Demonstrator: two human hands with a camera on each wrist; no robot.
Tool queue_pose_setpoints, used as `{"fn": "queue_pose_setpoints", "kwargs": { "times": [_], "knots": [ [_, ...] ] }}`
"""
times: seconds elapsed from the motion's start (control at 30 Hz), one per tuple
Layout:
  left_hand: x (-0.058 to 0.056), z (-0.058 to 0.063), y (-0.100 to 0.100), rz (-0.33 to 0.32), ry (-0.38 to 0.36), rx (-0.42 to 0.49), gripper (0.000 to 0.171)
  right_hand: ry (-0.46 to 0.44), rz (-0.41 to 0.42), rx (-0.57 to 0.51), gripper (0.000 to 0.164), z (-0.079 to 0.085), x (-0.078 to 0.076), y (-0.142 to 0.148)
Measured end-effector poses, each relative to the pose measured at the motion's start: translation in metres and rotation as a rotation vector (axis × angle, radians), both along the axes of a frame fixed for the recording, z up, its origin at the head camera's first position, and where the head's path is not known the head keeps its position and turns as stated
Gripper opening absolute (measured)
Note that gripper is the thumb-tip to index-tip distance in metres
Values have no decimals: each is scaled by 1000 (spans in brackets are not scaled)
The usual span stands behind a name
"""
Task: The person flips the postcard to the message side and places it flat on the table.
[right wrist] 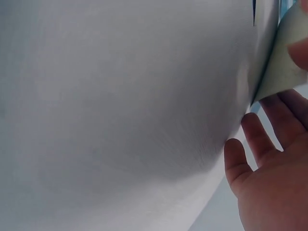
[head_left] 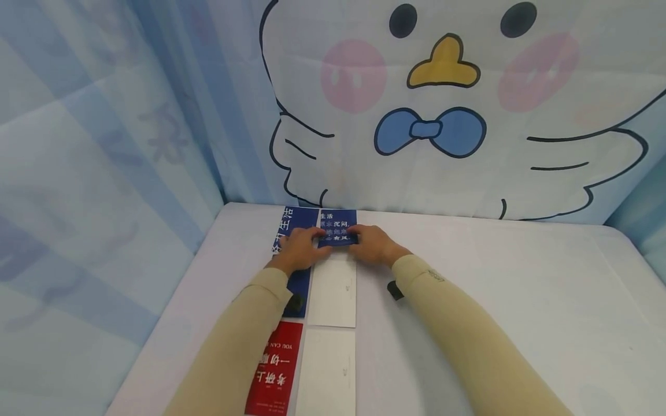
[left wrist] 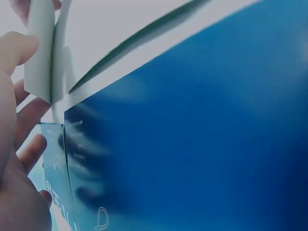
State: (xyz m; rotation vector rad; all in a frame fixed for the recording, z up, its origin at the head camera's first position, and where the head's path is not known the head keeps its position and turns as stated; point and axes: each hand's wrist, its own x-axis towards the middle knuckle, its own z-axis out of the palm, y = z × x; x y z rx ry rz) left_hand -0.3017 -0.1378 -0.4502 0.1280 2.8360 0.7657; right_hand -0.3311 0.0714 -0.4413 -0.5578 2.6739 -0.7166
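Left hand (head_left: 299, 249) and right hand (head_left: 376, 245) pinch opposite sides of a blue card (head_left: 338, 227), fingers partly curled. White desk (head_left: 520, 323) below, cartoon-print curtain (head_left: 426, 185) behind.

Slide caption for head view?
Left fingers and right fingers hold a blue card near the far edge of the table.

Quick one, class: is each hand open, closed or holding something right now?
Left hand: holding a blue card by its left side.
Right hand: holding the same blue card by its right side.
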Motion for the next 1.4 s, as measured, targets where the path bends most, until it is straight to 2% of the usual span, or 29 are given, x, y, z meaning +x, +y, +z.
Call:
{"fn": "queue_pose_setpoints", "kwargs": {
  "times": [0.13, 0.43, 0.7, 0.83, 1.0, 1.2, 1.4],
  "knots": [
    [0, 0, 3, -9, 12, 5, 58, 12, -30, -20, 59, -1, 0, 1],
    [1, 2, 5, 64, 64, 70, 52, 47, -52, -59, 49, -1, 3, 0],
    [1, 5, 9, 90, 140, 108, 41, 112, -110, -127, 38, 4, 4, 1],
    [2, 6, 10, 107, 175, 148, 39, 128, -130, -164, 31, 9, 5, 1],
    [2, 9, 11, 114, 175, 248, 37, 136, -170, -206, 29, 14, 8, 1],
    [2, 16, 11, 111, 224, 353, 30, 223, -194, -270, 29, 14, 9, 0],
    [1, 22, 14, 132, 282, 408, 31, 307, -241, -329, 30, 17, 11, -1]
  ]
}}
